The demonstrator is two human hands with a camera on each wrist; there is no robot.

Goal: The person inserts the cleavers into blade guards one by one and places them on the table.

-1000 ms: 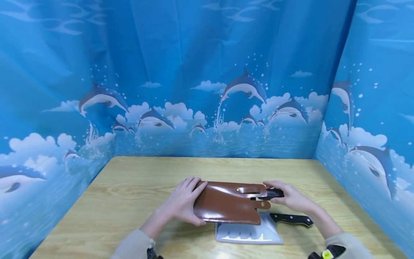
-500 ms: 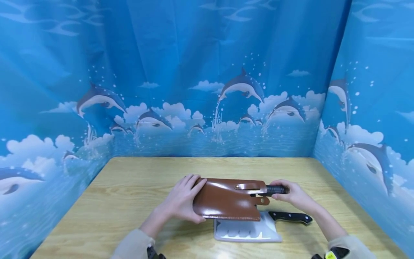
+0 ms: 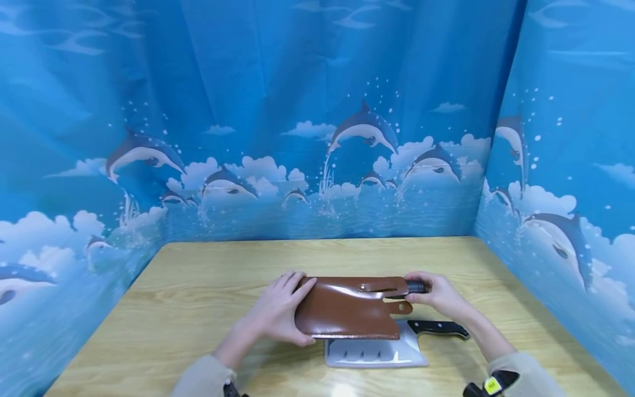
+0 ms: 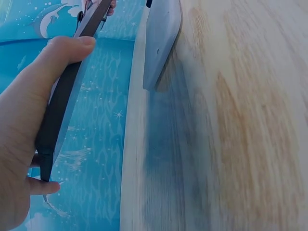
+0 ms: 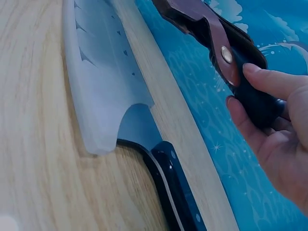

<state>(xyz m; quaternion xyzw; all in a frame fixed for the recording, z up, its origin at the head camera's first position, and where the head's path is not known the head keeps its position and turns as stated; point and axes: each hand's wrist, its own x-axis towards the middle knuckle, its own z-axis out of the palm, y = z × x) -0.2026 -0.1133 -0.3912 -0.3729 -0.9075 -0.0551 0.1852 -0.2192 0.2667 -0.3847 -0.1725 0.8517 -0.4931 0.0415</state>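
Observation:
My left hand [image 3: 280, 309] grips the left end of a brown leather knife sheath [image 3: 347, 309], thumb on the near edge, fingers over the far one. Out of the sheath's right end comes a black knife handle [image 5: 257, 98], which my right hand [image 3: 434, 292] holds between thumb and fingers. The sheath hides that knife's blade. A leather strap with a metal snap [image 5: 226, 54] lies along the handle in the right wrist view. Both hands hold sheath and knife above the table. Seen edge-on in the left wrist view, the sheath [image 4: 62, 106] sits between thumb and fingers.
Below and in front of the sheath, a second knife lies on the wooden table [image 3: 238, 259]. A pale blade guard [image 3: 372, 353] covers its broad blade, and its black riveted handle [image 3: 439, 327] points right. Blue dolphin-print curtains [image 3: 307, 138] enclose the table's back and sides.
My right hand has come closer to the sheath's mouth than half a second ago, leaving less of the handle showing. The left hand keeps its hold. The head view has shifted slightly.

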